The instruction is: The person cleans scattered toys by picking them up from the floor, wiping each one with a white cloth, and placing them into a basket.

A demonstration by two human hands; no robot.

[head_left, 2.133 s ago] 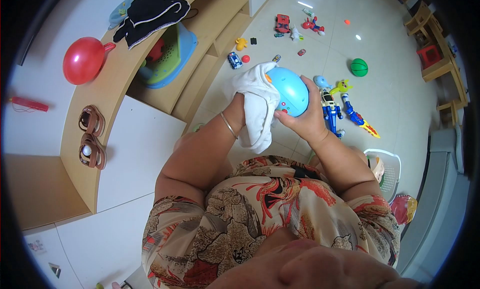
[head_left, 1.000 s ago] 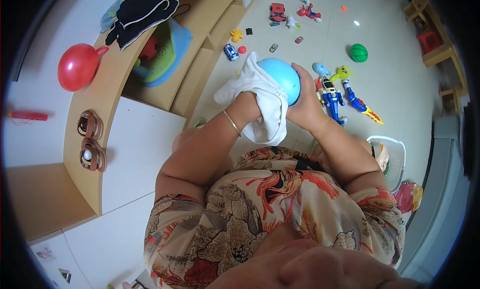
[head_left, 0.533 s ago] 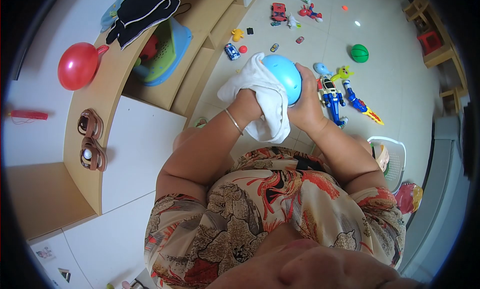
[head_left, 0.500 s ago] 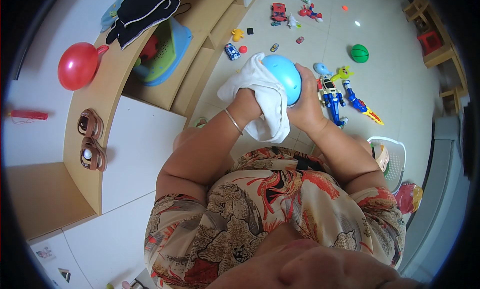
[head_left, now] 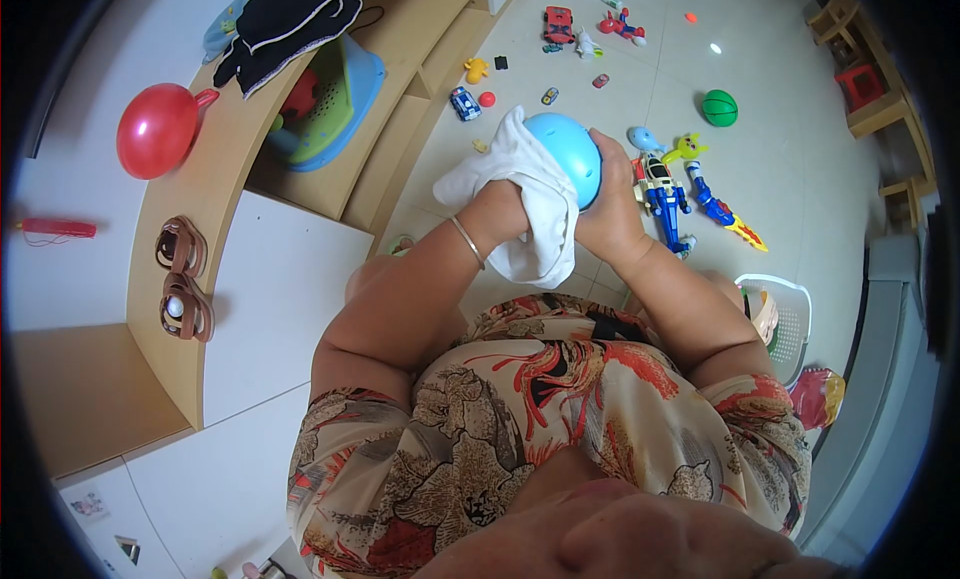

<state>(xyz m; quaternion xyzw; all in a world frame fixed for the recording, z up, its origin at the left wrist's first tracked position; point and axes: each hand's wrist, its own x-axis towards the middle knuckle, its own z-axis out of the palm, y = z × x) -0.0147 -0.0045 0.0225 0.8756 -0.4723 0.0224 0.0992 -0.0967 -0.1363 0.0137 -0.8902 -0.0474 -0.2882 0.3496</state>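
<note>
Blue toy [head_left: 566, 151] with white cloth [head_left: 550, 214], between two hands

Left hand [head_left: 500, 211]: fingers hidden under the cloth; how far closed, cannot tell.
White cloth: plain, creased; draped over the left hand, touching the toy's left side; lower end hangs toward the wearer.
Blue toy: left of the right palm, in its grip; smooth dome faces away from the wearer; near-round, long axis indistinct; glossy light blue, small slots.
Right hand [head_left: 612, 207]: curved around the toy's right side, spread to its width.
</note>
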